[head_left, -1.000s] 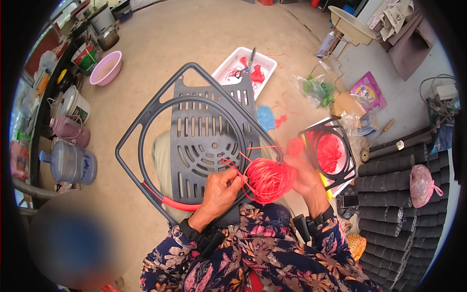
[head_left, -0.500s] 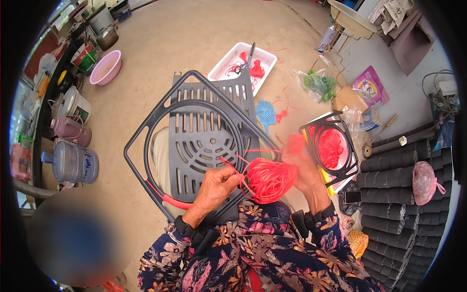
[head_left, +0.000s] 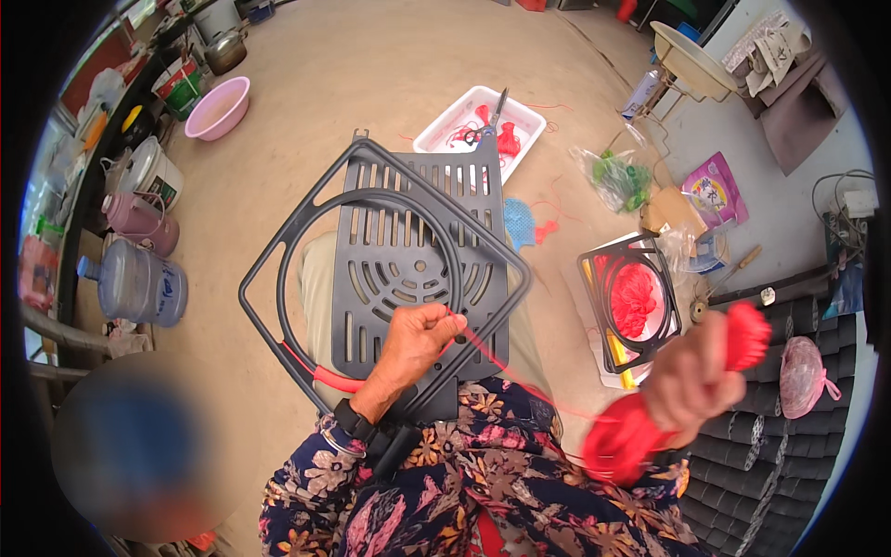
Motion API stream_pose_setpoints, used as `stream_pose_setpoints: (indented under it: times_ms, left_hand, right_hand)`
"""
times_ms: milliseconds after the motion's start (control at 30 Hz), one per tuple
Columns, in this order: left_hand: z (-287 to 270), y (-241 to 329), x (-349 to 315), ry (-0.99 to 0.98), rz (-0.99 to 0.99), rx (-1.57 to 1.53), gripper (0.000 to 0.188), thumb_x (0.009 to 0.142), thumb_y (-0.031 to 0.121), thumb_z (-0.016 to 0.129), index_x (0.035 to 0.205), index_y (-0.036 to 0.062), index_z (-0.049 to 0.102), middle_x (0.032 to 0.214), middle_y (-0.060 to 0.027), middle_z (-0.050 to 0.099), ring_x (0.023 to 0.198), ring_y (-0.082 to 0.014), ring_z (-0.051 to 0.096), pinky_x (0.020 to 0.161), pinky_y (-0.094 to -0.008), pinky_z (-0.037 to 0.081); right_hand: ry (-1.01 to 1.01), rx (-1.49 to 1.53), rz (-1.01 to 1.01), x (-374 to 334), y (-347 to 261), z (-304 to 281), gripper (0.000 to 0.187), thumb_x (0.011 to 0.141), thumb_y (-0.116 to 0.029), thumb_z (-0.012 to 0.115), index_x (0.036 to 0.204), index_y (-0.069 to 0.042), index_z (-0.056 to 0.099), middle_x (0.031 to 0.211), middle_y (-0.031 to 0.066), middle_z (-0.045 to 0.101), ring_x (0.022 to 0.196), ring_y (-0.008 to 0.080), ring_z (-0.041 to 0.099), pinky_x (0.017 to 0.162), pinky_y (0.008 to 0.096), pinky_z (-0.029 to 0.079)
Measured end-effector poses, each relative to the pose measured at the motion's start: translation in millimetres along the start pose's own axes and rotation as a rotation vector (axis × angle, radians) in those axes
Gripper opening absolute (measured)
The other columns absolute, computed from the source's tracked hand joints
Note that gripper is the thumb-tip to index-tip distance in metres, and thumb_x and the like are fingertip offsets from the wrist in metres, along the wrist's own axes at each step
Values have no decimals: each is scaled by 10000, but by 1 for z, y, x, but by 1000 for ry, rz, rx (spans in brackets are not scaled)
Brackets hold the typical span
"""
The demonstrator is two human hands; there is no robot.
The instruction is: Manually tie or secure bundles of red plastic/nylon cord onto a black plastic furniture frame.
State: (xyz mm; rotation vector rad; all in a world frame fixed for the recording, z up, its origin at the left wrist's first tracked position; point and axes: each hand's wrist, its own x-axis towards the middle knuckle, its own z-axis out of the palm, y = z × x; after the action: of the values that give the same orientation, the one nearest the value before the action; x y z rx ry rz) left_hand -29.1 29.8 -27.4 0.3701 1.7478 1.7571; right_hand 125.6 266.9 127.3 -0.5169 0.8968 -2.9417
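At centre, the left hand pinches red string over a black frame; lower right, the right hand (blurred) grips the red bundle.

Floor left of the frame lies open (cord crosses right).

Head cam: L of side-by-side pair, wide fisheye, worn on head. Looks down & slightly fwd; L hand & R hand close, floor farther; straight edges bend twd rim.
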Motion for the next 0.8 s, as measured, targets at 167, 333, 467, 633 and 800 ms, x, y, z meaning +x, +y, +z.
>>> stream_pose_setpoints:
  times_ms: [167,333,467,633,800]
  left_hand:
    - [-1,-1,2,35,-107,-172,215,888,171,692,760,2,661,638,69,521,613,-18,410,534,-210,331]
    - [3,10,0,29,-94,-381,227,912,171,661,784,-16,661,651,64,522,618,-16,411,542,-205,324]
    - [-12,5,4,7,-157,-323,198,906,168,657,819,-7,691,660,41,567,580,-23,422,518,-207,298]
    - [-10,3,0,26,-116,-260,174,893,162,651,824,9,696,627,54,530,548,-23,374,503,-211,260]
    - [-9,8,1,-62,-135,-206,180,894,172,661,833,6,695,644,47,548,555,-22,399,508,-206,291]
  right_hand:
    - [121,-490,-156,-51,-60,-10,242,934,-108,595,848,-62,373,495,-1,417,352,97,407,330,272,406]
    - [736,-697,-178,-55,-38,-30,187,886,-133,598,919,-58,431,530,-29,349,347,65,326,306,252,355]
    - [822,-710,-103,-50,-26,-46,189,900,-160,607,979,-44,480,544,-28,364,367,68,354,330,253,385]
    - [710,-532,-172,-54,-37,-57,179,950,-181,573,1035,-36,512,586,-28,386,408,69,372,356,249,385]
    - [644,-270,-294,-56,-49,-64,190,1021,-198,456,1082,-38,537,616,-25,393,455,63,381,421,245,408]
